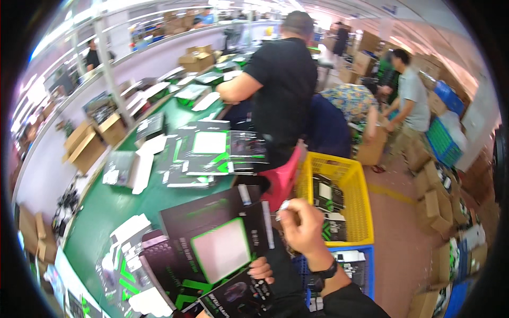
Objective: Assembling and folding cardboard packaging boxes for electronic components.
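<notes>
A black printed carton (177, 225) with a green-edged pale window panel stands tilted in front of me, its flaps spread. My left hand (261, 269) is closed around its lower right edge; the fingers show and most of the palm is hidden behind the cardboard. My right hand (305, 228), with a dark watch on the wrist, is raised to the right of the carton and apart from it. Its thumb and forefinger pinch a small whitish piece (283, 205), too small to name. Flattened cartons (124, 265) in black, green and white lie left of the held one.
The green bench (95, 217) carries stacked flat cartons (209, 148) and an opened box (119, 168). To my right stand a yellow crate (366, 212) and a blue crate (368, 275), both holding cartons. A co-worker in black (286, 79) stands close ahead. Brown boxes (435, 209) line the right side.
</notes>
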A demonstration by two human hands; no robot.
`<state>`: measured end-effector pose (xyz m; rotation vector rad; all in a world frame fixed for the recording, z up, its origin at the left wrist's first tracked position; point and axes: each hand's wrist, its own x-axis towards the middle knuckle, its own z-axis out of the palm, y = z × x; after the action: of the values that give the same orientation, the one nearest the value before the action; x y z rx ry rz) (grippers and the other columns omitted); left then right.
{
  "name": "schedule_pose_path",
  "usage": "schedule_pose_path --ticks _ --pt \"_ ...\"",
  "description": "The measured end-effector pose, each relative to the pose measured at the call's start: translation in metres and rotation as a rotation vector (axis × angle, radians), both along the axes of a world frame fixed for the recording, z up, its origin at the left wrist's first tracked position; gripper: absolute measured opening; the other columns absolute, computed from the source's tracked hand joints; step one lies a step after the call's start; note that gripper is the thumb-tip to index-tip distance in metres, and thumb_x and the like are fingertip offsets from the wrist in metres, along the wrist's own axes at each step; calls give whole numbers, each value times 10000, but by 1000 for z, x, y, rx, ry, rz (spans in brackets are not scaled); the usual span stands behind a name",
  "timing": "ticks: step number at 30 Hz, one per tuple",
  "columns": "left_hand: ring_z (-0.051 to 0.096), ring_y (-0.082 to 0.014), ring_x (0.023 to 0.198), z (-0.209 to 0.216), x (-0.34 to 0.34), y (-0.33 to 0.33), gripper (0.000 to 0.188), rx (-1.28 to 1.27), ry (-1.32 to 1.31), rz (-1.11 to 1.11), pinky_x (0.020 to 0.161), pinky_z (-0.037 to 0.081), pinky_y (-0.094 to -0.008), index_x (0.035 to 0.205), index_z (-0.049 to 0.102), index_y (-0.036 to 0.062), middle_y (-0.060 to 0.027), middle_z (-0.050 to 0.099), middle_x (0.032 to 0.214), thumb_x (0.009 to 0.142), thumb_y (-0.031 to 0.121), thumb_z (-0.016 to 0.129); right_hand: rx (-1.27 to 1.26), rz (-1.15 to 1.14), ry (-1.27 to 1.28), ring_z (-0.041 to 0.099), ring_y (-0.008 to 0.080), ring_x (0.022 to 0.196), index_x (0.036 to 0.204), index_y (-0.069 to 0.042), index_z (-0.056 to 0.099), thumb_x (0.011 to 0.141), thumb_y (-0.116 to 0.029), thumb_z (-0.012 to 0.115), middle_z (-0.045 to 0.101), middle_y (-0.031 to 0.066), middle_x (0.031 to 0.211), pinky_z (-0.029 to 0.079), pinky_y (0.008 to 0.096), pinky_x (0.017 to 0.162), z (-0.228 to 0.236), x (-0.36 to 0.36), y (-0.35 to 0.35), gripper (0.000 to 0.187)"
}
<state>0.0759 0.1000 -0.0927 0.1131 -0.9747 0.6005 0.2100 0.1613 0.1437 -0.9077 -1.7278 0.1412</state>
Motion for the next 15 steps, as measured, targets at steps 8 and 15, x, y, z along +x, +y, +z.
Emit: schedule_pose_path --ticks 8,15 --pt "454 -146 711 43 -21 -47 216 -288 461 -5 790 414 -349 866 538 153 19 504 779 1043 171 416 -96 67 19 617 168 586 939 -8 611 937 -112 745 627 91 736 469 308 533 1 -22 25 170" --pt "570 -112 758 -8 23 -29 197 41 -69 -130 974 374 -386 855 586 185 41 644 821 1039 193 515 -180 127 -94 645 230 596 884 -50 639 904 -177 768 637 84 734 487 346 538 -6 -25 31 183"
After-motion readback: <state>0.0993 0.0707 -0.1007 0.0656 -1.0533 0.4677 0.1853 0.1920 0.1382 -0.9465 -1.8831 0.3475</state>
